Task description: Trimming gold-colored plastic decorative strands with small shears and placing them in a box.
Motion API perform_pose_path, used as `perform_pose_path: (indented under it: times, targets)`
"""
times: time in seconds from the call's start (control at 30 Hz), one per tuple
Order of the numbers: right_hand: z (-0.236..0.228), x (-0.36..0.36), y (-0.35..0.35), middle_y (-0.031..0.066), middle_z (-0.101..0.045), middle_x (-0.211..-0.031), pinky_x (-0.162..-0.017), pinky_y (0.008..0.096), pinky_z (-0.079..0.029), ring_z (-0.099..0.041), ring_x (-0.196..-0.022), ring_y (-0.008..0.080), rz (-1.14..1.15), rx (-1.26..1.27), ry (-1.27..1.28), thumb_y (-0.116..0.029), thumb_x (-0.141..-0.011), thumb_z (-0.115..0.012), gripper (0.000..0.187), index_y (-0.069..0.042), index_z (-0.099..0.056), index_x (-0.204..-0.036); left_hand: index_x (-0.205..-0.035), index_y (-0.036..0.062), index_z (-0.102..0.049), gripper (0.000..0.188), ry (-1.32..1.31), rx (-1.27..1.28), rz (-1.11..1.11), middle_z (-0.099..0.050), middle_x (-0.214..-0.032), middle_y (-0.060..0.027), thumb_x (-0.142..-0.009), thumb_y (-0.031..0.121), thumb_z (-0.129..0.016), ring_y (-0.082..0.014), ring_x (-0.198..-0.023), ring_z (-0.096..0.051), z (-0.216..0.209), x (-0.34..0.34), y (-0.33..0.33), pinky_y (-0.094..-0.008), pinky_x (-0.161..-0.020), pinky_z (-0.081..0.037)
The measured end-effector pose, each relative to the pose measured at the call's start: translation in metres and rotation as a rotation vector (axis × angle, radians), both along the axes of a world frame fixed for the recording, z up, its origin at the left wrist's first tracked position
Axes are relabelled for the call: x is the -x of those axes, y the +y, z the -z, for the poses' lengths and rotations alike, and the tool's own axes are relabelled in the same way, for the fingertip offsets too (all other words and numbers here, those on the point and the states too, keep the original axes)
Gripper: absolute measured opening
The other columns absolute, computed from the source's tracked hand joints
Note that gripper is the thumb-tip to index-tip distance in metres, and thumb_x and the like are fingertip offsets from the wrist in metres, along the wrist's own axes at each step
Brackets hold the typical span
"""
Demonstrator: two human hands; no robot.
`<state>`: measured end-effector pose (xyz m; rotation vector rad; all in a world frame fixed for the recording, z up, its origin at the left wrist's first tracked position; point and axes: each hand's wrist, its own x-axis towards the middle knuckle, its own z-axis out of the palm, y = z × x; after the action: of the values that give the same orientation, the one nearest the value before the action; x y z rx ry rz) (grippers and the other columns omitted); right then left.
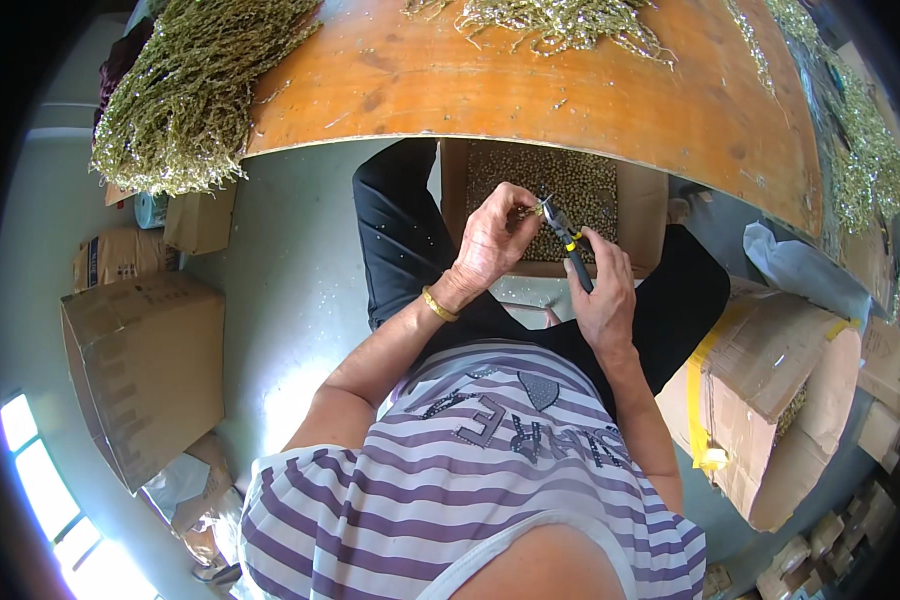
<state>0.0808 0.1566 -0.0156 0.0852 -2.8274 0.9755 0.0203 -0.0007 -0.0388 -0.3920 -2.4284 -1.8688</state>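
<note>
My right hand (607, 300) is wrapped round the handles of a pair of pliers (579, 267) with dark grips and yellow bands. Their metal jaws point up and to the left. Close by the jaws, the fingers of my left hand (492, 235) pinch a small gold-coloured piece (536, 210); its exact kind is too small to make out. Both hands are above a cardboard box (644, 205) between my knees. Many round gold beads (582, 180) lie inside that box.
Ahead stretches a wooden table (400, 90). Bundles of glittery gold strands (185, 100) hang over its left edge, with more strands (560, 22) at the far side. Cardboard boxes stand on the floor at left (155, 370) and right (760, 360), the right one with yellow tape.
</note>
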Motion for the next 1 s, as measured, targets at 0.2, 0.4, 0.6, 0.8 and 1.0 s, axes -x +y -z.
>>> perform_pose_path:
  times: [0.2, 0.4, 0.6, 0.8, 1.0]
  targets:
    - [0.000, 0.000, -0.001, 0.0135, -0.055, -0.101, -0.081, 0.0356, -0.042, -0.052, -0.094, 0.0289, -0.009, 0.060, -0.039, -0.009, -0.076, -0.060, 0.036, -0.003, -0.050, -0.109, -0.089, 0.0032, -0.046, 0.019, -0.039, -0.030, 0.004, -0.055, -0.079, -0.0060, -0.076, -0.001, -0.060, -0.0099, -0.065, -0.053, 0.001, -0.001, 0.000, -0.0221, -0.057, -0.044]
    - [0.000, 0.000, 0.001, 0.0138, -0.056, -0.096, -0.076, 0.0343, -0.044, -0.055, -0.089, 0.0288, 0.002, 0.158, -0.113, -0.007, -0.077, -0.059, 0.030, -0.002, -0.052, -0.106, -0.093, 0.0022, -0.047, 0.017, -0.106, -0.038, 0.060, -0.055, -0.080, -0.0051, -0.079, 0.000, -0.057, -0.0084, -0.066, -0.054, 0.000, 0.000, -0.002, -0.0213, -0.058, -0.045]
    - [0.004, 0.003, 0.012, 0.0136, -0.057, -0.094, -0.075, 0.0328, -0.045, -0.057, -0.086, 0.0269, -0.026, 0.269, -0.108, -0.006, -0.077, -0.059, 0.028, -0.001, -0.053, -0.104, -0.094, 0.0000, -0.047, 0.011, -0.493, -0.361, 0.253, -0.057, -0.080, -0.0065, -0.087, 0.007, -0.050, -0.0091, -0.063, -0.054, -0.011, 0.009, -0.005, -0.0215, -0.058, -0.046]
    - [-0.003, 0.004, 0.017, 0.0128, -0.059, -0.093, -0.076, 0.0288, -0.044, -0.059, -0.085, 0.0202, -0.065, 0.358, -0.130, -0.005, -0.077, -0.060, 0.026, 0.001, -0.054, -0.102, -0.088, 0.0011, -0.050, 0.020, -1.194, -1.052, 0.660, -0.058, -0.077, -0.0090, -0.085, 0.020, -0.054, -0.0078, -0.050, -0.044, -0.010, 0.031, -0.018, -0.0196, -0.049, -0.039]
    - [-0.007, 0.004, 0.018, 0.0132, -0.059, -0.091, -0.074, 0.0288, -0.044, -0.058, -0.082, 0.0217, -0.042, 0.383, -0.143, -0.007, -0.078, -0.059, 0.027, 0.001, -0.054, -0.103, -0.099, 0.0009, -0.047, 0.021, -0.836, -0.665, 0.397, -0.057, -0.082, -0.0087, -0.084, 0.014, -0.055, -0.0122, -0.061, -0.054, -0.028, 0.020, -0.007, -0.0220, -0.056, -0.044]
